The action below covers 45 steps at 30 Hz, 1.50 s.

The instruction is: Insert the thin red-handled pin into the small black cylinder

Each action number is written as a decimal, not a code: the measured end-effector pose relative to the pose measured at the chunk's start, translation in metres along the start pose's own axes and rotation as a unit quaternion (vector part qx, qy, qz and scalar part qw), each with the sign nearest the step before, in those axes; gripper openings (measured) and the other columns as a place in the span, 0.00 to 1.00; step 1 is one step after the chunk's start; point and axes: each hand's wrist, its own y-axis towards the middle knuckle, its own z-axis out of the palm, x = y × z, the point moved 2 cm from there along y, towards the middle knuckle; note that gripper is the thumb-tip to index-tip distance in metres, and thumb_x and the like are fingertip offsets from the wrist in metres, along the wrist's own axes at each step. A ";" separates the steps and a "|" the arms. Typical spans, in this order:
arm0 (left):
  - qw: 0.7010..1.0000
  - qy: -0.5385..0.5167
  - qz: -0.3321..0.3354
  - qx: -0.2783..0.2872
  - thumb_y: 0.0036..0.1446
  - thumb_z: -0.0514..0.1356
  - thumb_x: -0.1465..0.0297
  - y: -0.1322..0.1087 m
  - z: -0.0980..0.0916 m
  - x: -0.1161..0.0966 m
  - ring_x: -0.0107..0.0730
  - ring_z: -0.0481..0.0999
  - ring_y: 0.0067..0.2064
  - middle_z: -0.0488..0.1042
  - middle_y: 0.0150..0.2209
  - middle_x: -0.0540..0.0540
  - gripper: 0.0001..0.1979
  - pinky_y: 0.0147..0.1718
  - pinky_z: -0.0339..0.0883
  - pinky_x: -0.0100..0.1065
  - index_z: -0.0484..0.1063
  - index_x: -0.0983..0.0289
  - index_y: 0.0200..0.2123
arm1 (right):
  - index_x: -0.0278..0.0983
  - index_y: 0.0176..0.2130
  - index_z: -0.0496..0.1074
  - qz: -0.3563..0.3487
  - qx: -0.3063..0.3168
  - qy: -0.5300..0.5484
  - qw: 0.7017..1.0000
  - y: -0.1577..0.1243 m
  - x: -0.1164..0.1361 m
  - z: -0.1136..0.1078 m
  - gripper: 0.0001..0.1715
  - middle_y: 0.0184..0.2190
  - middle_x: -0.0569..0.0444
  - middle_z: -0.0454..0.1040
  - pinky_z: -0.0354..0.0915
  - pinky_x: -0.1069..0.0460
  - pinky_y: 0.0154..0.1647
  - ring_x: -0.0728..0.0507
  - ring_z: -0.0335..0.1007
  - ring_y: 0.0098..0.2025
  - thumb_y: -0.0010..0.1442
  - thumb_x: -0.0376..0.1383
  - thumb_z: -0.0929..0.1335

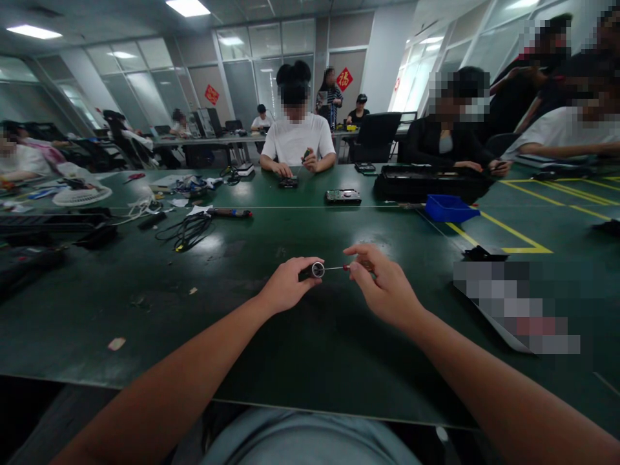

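Just above the green tabletop, my left hand (pixel 287 284) is closed round a small dark cylinder (pixel 317 270) with a silvery ring at its end. The ring faces toward me; most of the body is hidden by my fingers. Level with it on the right, my right hand (pixel 387 287) grips a screwdriver (pixel 345 267) with a thin metal shaft and a red part by the thumb. Its shaft points left and its tip meets the ringed end; whether it sits inside a screw is too small to tell. The handle is mostly covered by my palm and fingers.
Cables (pixel 186 229) and a dark pen-like tool (pixel 230 213) lie at the left. Ahead is a circuit-board device (pixel 343 196); a blue bin (pixel 450 208) stands right of it. A blurred pale-edged object (pixel 513 316) lies near my right forearm. A person (pixel 298 139) works opposite.
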 end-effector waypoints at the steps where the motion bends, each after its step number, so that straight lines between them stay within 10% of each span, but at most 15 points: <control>1: 1.000 0.000 0.000 0.002 0.60 0.64 0.68 0.000 0.000 0.000 0.41 0.73 0.55 0.76 0.53 0.54 0.20 0.57 0.65 0.45 0.73 0.57 0.56 | 0.41 0.48 0.70 0.001 0.000 -0.004 1.000 0.000 0.000 0.000 0.13 0.28 0.55 0.75 0.62 0.49 0.32 0.43 0.72 0.29 0.67 0.40 0.62; 45: 1.000 0.002 0.010 -0.006 0.60 0.65 0.69 0.001 -0.001 0.002 0.41 0.73 0.56 0.76 0.54 0.55 0.20 0.59 0.64 0.45 0.73 0.59 0.55 | 0.39 0.43 0.71 0.043 -0.027 0.063 0.997 0.000 -0.011 0.007 0.12 0.34 0.52 0.76 0.66 0.48 0.37 0.43 0.74 0.35 0.67 0.44 0.64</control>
